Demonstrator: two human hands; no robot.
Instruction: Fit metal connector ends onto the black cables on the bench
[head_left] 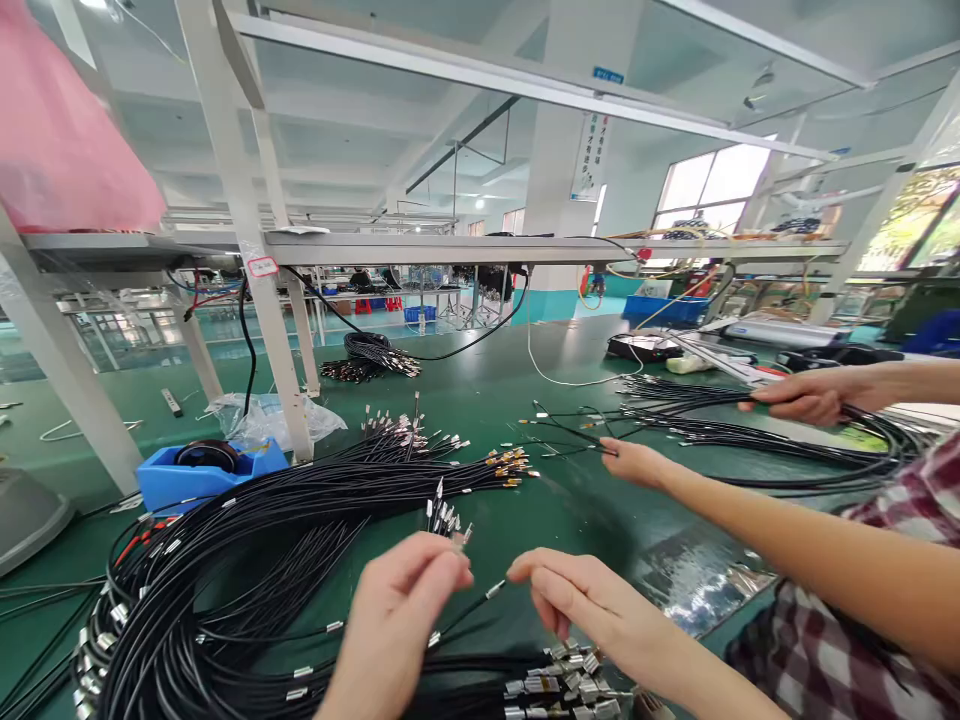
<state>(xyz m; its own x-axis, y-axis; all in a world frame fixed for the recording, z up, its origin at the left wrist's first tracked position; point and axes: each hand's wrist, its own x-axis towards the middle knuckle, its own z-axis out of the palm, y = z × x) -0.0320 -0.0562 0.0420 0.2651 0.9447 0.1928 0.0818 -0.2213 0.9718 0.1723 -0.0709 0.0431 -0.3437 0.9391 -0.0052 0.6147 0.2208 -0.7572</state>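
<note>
My left hand is closed in a pinch at the lower middle, with a small pale piece, too small to name, at its fingertips. Just behind it stand silver cable-end connectors. To its right, my right hand has thumb and forefinger pinched at the tip of a thin black cable, which carries a white tag near that end. A large looped bundle of black cables lies left of my hands. Below my right hand rests another bundle's cluster of silver connectors.
At right, a co-worker's hands hold black cables over another looped bundle. A blue tape dispenser and clear plastic bag sit by a white shelf post. A coiled bundle lies farther back on the green table.
</note>
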